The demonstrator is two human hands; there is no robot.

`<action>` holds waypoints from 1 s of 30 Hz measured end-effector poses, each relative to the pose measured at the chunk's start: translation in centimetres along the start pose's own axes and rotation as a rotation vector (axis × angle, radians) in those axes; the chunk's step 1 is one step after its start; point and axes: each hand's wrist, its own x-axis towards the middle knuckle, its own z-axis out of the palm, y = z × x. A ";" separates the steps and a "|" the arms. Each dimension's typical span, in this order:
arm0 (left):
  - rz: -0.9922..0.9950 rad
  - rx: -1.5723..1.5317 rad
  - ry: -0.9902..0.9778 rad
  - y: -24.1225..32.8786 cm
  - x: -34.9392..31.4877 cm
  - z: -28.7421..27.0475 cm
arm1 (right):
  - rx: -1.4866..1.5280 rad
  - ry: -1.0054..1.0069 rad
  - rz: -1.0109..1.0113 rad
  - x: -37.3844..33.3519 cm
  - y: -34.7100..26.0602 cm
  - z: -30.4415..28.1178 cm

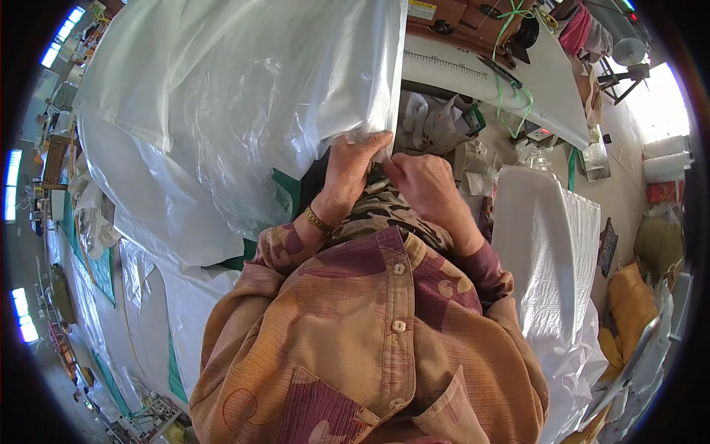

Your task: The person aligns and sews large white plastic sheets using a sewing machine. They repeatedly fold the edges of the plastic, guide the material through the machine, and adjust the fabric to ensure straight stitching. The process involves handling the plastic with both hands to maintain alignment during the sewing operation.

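Note:
A large, shiny white plastic sheet (pixel 222 96) spreads over the work surface and drapes down toward my lap. My left hand (pixel 347 166) is closed on its near right corner, thumb lying along the edge. Right beside it, my right hand (pixel 429 185) is curled in a pinch at the same corner. Its fingertips almost touch the left thumb, and the bit of sheet between them is mostly hidden.
A brown sewing machine (pixel 473 22) with green cord stands at the far right on a white table (pixel 540 89). Underneath are bags (pixel 440 122). Folded white sheeting (pixel 547 244) lies at my right, with yellow cloth (pixel 629 303) beyond it.

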 end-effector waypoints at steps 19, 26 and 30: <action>0.521 0.195 0.167 -0.2 -0.9 -6.1 | 1.045 0.189 0.105 4.6 3.2 3.0; 0.172 1.009 -0.581 3.4 -6.7 -4.9 | 1.024 0.257 0.086 4.5 2.9 3.2; 1.229 1.295 -0.585 3.2 -5.2 -1.1 | 1.185 0.159 0.175 4.5 2.7 2.7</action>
